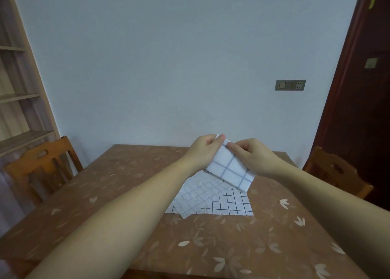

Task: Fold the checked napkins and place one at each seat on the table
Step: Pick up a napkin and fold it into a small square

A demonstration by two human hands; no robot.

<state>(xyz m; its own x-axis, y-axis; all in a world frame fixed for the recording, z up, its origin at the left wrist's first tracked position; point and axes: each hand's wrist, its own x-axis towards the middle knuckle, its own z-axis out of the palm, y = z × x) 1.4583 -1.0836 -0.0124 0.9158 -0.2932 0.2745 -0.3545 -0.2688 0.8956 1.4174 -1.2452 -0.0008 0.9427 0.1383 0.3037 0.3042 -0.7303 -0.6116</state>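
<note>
A big pale blue wall (168,56) stands far behind both hands. Under the hands is a brown table (126,194) with a leaf print on its cover. Far out past the left hand (202,149) is a tall wooden shelf (16,97). Far out past the right hand (251,156) is a dark brown door (363,88). One wooden chair (42,160) sits at the table on the left hand's side. Another chair (335,171) sits on the right hand's side.

Both hands are up over the table, close together. Between them they hold a folded napkin (230,168), white with blue lines. The left hand pinches its top corner with thumb and fingers. The right hand pinches its edge just beside that, on the right. The napkin hangs down from the hands at a slant, off the table.

Below the hands, two more napkins lie flat on the table. A pale checked napkin (200,196) lies partly on top of a dark checked napkin (232,204).

On the wall, up above the right hand, is a small switch plate (290,85).
</note>
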